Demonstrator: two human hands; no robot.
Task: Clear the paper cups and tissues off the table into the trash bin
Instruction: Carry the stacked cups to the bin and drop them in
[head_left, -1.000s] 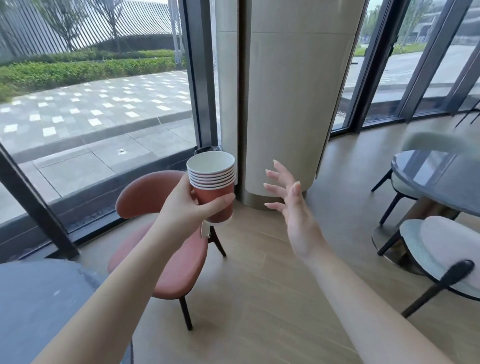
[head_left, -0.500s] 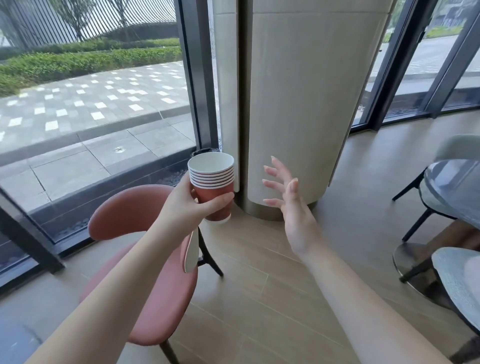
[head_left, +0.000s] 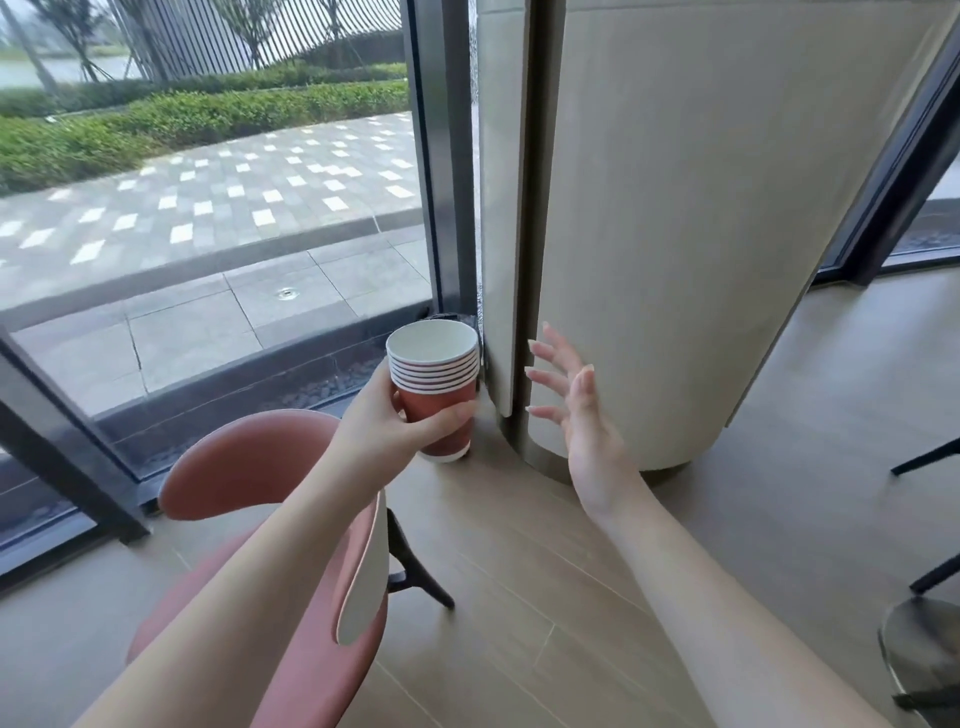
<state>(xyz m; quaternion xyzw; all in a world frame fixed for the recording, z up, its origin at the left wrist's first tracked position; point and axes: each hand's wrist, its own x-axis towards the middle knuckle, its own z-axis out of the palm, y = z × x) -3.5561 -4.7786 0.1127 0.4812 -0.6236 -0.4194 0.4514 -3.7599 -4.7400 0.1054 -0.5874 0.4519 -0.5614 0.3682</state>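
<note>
My left hand (head_left: 387, 426) is wrapped around a stack of several nested red paper cups (head_left: 439, 387) with white rims, held upright in the air above the floor. The top cup looks empty inside. My right hand (head_left: 576, 415) hovers just right of the stack, fingers spread, holding nothing. No tissues and no trash bin can be seen, though a small dark object (head_left: 444, 316) peeks out behind the cups at the window frame.
A pink chair (head_left: 249, 462) stands under my left arm by the glass wall. A wide beige column (head_left: 675, 234) rises straight ahead. Dark chair legs (head_left: 924, 457) and a round metal base (head_left: 919, 660) sit at the right edge. The floor is light wood.
The view has swung left and moved closer to the column; the dark table and chairs on the right have slid nearly out of sight. Both hands keep the same pose with the cups.
</note>
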